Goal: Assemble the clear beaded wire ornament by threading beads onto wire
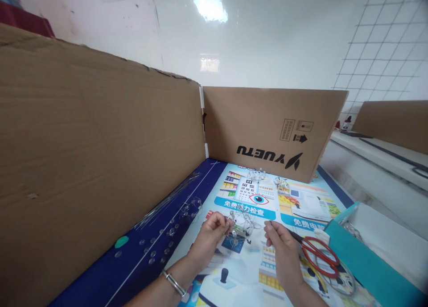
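A tall cardboard panel (100,142) stands on your left, and a shorter printed panel (220,128) (its lettering upside down) closes the far side. Under your work lies a table cover (234,282) with bright pictures and a dark blue border. A teal box (364,258) with a white inside sits at your right, some clear pieces in it.

Your hands are apart. Your left hand (214,233) has thumb and fingers pinched on the edge of a clear beaded wire piece (236,229), which is between your hands, over the cover. Your right hand (281,244) has its fingers curled; you cannot tell from here whether they grip anything.

Just beside your right hand lies a red-handled tool (323,257). Thin wires (167,200) lie along the left panel. Two beaded clusters (257,176) rest near the printed panel. A bracelet (174,284) circles your left wrist. Near the left panel lie a green disc (121,242) and scattered clear beads (153,254).
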### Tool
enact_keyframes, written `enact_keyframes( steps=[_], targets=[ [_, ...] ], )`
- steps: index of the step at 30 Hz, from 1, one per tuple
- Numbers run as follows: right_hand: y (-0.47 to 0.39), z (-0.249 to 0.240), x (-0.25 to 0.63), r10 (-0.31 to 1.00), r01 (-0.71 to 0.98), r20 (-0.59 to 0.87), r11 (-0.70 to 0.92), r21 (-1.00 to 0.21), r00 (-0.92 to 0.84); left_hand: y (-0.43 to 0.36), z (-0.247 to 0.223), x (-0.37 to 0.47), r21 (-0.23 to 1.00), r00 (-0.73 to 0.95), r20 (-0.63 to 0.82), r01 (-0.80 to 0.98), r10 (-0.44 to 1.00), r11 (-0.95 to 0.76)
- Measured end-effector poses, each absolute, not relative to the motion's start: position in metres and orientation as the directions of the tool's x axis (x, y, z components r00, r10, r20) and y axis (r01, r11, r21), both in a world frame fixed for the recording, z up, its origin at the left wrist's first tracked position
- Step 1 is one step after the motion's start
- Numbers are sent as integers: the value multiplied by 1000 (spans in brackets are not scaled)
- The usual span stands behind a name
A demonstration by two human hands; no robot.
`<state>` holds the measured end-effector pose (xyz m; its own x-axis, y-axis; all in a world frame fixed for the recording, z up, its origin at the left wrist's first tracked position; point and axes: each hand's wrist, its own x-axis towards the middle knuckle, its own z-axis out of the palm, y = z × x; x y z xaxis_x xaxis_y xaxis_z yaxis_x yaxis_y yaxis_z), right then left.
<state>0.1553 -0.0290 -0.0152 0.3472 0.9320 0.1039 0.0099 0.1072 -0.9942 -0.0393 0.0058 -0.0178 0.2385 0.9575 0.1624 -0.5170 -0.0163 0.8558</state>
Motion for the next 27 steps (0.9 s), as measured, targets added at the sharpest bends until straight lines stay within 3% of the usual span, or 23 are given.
enact_keyframes(
  steps=[5, 14, 21, 27],
  targets=[
    [-29, -11, 159, 871, 257, 358, 280, -925, 336, 6, -21, -39, 897, 216, 176, -437, 960, -67],
    [-40, 1, 148, 747, 584, 664, 528, -617, 26, 3, -27, -38, 928, 314, 309, -306, 898, -213],
    [-40, 1, 147, 724, 624, 689, 553, -552, -32, -1, -28, -37, 944, 342, 313, -214, 886, -251],
    [-42, 5, 149, 793, 549, 605, 472, -690, 78, 0, -25, -39, 939, 327, 326, -219, 887, -264]
  ],
)
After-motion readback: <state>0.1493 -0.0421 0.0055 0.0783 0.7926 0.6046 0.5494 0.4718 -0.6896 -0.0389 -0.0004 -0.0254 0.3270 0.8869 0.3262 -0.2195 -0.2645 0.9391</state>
